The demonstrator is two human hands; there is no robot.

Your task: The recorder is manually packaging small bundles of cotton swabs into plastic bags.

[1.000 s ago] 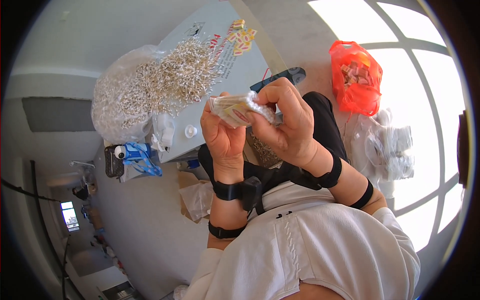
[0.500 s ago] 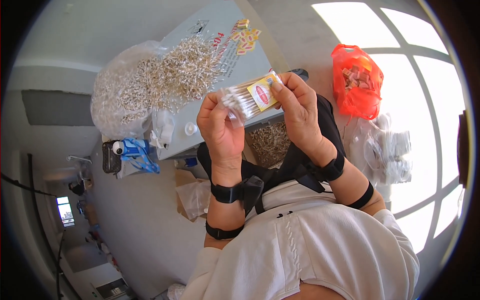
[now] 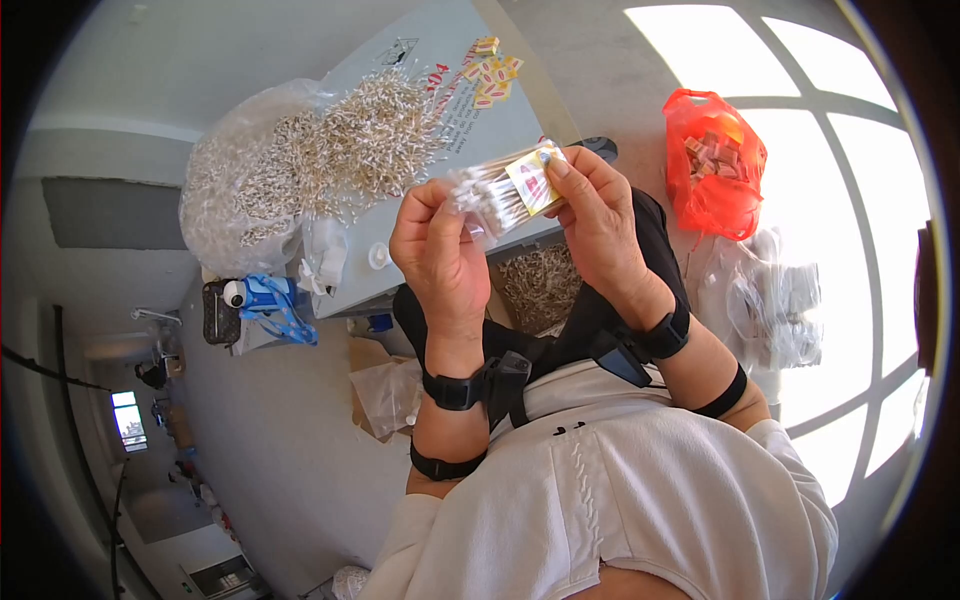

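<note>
Between my two hands is a clear plastic bag of cotton swabs [image 3: 490, 200] with a yellow, white and red label card [image 3: 532, 182] inside it. My left hand [image 3: 440, 240] pinches the bag's left end, next to the white cotton tips. On the other end, my right hand [image 3: 600, 215] grips the bag with its thumb over the label's edge. Beyond my hands a big heap of loose cotton swabs [image 3: 380, 135] lies on the grey-blue table [image 3: 500, 130]. It spills from a large clear plastic bag [image 3: 225, 190] at the left.
Yellow label cards [image 3: 492, 82] lie at the table's far right. On the floor stand a red plastic bag [image 3: 715, 180] of small bundles and clear-wrapped packs [image 3: 775, 310]. A box of swabs [image 3: 540, 285] sits below the table edge. A white-and-blue bottle [image 3: 258, 294] is at the left.
The bag has tilted slightly in my hands, and glare now covers part of its label. My left hand has shifted a little along the bag's left end.
</note>
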